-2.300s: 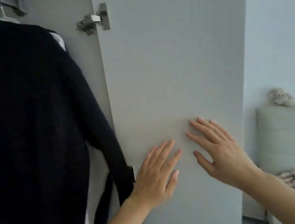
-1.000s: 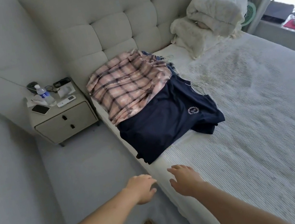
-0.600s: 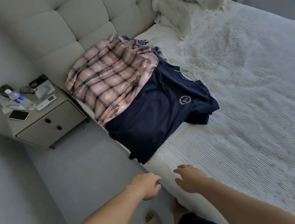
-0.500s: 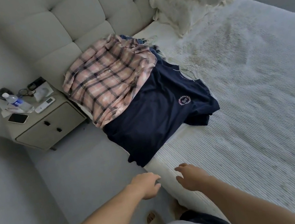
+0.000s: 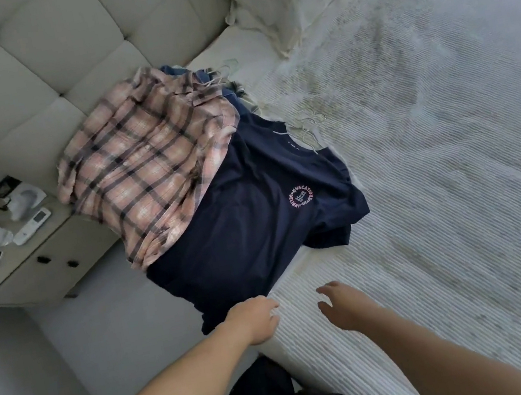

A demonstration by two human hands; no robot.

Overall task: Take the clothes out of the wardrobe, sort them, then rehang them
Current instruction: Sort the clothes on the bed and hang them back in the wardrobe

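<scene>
Head view, left hand (image 5: 254, 320) and right hand (image 5: 342, 304) outstretched, fingers loosely curled, empty

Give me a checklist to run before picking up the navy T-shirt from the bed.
1. Left hand free: ok, holds nothing.
2. Right hand free: ok, fingers loosely curled, nothing held.
3. Navy T-shirt within reach: ok, its hem lies by the left hand.
4. T-shirt uncovered: not ok, the plaid shirt overlaps its upper left part.
5. Hanger in the collar: cannot tell, a white one lies at the neckline.
</scene>
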